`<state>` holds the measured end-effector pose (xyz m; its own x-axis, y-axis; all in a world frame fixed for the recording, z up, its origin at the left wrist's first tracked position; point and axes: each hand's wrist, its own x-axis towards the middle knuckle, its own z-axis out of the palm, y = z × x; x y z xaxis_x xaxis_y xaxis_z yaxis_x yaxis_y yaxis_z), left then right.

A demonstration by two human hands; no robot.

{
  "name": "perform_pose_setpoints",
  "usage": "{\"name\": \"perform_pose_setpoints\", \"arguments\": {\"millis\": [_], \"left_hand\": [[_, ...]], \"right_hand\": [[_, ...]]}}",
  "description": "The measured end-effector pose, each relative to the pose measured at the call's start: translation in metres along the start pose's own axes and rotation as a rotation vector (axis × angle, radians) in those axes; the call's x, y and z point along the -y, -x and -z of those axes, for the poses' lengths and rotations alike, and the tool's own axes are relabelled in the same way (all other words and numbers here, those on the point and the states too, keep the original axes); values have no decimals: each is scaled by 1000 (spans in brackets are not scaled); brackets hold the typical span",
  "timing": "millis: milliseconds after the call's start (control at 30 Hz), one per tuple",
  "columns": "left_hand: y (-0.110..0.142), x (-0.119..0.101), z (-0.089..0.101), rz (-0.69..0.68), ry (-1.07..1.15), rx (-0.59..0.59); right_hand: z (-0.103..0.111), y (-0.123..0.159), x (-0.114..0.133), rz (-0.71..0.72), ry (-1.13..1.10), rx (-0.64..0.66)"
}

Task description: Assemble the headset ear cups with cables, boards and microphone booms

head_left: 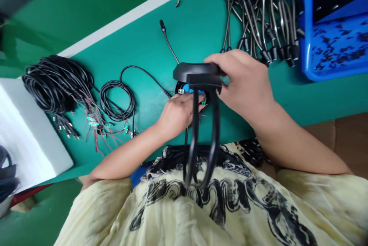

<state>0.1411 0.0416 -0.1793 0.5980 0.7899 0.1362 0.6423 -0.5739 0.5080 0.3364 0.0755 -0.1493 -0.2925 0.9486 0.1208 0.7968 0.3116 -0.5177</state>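
My right hand (244,81) is closed on a black headset headband piece (198,71), gripping its right end. Two black curved bands hang from that piece toward my lap. Under it on the table lies an open black ear cup (178,85) with blue and green parts inside. My left hand (179,113) rests on this ear cup with its fingers bent into it; the fingertips are partly hidden behind the bands. A thin microphone boom (169,43) sticks out from the cup's far side, and a black cable (146,72) runs from its left.
Left on the green table (149,119) lie coiled black cables (56,85), a smaller coil (117,101) and small wired boards (99,125). A white foam box (31,123) stands beyond them. Several microphone booms (261,20) and a blue bin (309,46) of small black bits are right.
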Motion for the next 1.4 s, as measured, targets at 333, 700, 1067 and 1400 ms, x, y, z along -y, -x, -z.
{"name": "perform_pose_setpoints", "arguments": {"millis": [333, 700, 1067, 1400], "left_hand": [[2, -2, 3, 75, -82, -7], [-19, 8, 0, 59, -167, 43], [-14, 10, -2, 98, -189, -52], [-14, 4, 0, 169, -221, -56]], "right_hand": [[-5, 43, 0, -209, -165, 139], [-23, 42, -1, -237, -389, 252], [-36, 38, -8, -110, -404, 155], [-42, 40, -10, -77, -411, 87]]}}
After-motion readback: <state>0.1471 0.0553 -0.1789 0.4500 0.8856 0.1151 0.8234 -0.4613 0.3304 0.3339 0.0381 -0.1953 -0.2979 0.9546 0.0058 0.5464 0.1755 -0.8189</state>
